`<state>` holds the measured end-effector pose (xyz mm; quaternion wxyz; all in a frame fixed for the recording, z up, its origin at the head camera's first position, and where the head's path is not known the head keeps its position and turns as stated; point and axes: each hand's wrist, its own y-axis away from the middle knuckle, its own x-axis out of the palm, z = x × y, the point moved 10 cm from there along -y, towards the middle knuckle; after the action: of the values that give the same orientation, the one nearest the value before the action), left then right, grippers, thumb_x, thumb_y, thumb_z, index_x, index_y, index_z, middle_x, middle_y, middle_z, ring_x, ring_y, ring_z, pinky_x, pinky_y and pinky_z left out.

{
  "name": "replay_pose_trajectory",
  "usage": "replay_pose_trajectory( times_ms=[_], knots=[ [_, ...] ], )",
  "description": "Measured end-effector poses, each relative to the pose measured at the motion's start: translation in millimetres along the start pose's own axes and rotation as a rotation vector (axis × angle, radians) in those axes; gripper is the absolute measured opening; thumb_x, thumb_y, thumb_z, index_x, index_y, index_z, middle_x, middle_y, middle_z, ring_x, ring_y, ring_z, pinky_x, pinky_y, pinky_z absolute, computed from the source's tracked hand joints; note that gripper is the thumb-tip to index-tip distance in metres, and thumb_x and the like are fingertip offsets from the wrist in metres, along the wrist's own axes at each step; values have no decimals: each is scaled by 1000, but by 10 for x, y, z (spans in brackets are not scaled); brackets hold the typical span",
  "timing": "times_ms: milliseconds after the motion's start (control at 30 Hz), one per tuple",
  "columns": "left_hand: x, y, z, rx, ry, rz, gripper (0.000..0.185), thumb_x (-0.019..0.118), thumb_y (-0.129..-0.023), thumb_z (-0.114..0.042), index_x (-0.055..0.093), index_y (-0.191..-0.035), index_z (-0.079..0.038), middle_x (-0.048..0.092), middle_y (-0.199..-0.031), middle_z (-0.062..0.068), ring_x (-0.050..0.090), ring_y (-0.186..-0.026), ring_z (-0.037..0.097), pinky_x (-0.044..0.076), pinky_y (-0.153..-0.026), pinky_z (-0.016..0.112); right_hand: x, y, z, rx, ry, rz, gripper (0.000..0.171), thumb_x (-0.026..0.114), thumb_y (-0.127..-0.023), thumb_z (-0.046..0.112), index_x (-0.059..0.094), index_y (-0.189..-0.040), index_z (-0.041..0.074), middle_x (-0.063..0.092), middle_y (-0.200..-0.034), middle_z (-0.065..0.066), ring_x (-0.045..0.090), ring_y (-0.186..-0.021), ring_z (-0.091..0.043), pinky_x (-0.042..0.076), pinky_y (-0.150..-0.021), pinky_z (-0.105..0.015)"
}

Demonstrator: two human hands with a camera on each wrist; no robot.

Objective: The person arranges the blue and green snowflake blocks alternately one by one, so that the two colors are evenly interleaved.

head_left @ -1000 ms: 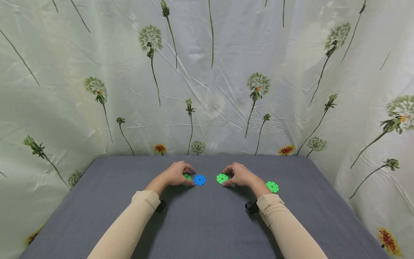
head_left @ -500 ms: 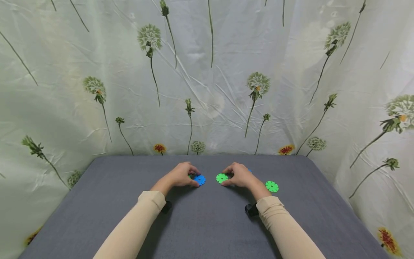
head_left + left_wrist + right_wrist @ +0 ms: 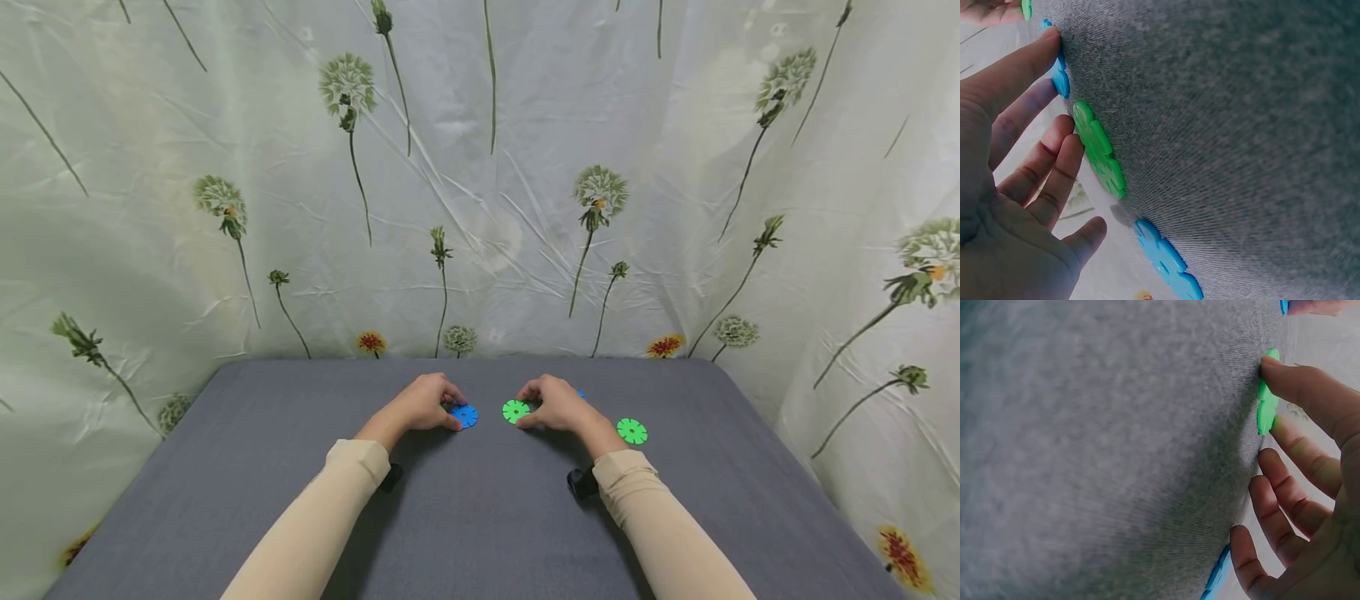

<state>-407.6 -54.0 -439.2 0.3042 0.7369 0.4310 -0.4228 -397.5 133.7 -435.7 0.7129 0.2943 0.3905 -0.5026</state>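
My left hand (image 3: 422,404) pinches a blue notched plastic disc (image 3: 467,416) by its edges, thumb on the near side and a finger on the far side. The disc lies flat on the grey cloth. To its right, a green disc (image 3: 515,412) of the same kind sits between the thumb and index finger of my right hand (image 3: 561,407). In the left wrist view a second green disc (image 3: 1099,150) lies beneath the left hand's other fingers, and a further blue disc (image 3: 1169,262) is past the little finger. The head view hides both behind the left hand.
Another green disc (image 3: 632,431) lies right of the right wrist. A blue disc (image 3: 1216,575) shows by the right little finger and is mostly covered in the head view. The grey table (image 3: 480,517) ends at a flower-printed curtain (image 3: 495,208).
My left hand has shifted right, from the green disc to the blue disc, and now grips it. The green disc has gone from sight behind that hand. My right hand stays in place.
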Motion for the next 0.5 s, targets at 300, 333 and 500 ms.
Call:
replay_pose_trajectory(
  times_ms=[300,333,500],
  knots=[
    [-9,7,-7,-31,-3,2,36,89,-77,-27,78,-111,-22,66,-115,3,65,-110,22,52,-97,43,59,10,60,-26,-89,57,40,85,-80,15,61,-112,12,61,-90,-4,55,-68,-14,48,-65,-30],
    [-11,7,-5,-35,-2,1,36,89,-77,-27,78,-111,-22,66,-115,3,65,-111,22,52,-98,43,65,14,65,-30,-99,63,41,84,-81,14,59,-113,11,60,-89,-5,54,-65,-14,46,-63,-29],
    [-7,2,12,-46,-1,-2,36,89,-76,-28,78,-110,-23,67,-116,3,65,-111,22,52,-99,43,86,32,67,-30,-128,74,42,83,-82,13,59,-116,12,58,-85,-5,53,-62,-15,45,-59,-29]
  ],
)
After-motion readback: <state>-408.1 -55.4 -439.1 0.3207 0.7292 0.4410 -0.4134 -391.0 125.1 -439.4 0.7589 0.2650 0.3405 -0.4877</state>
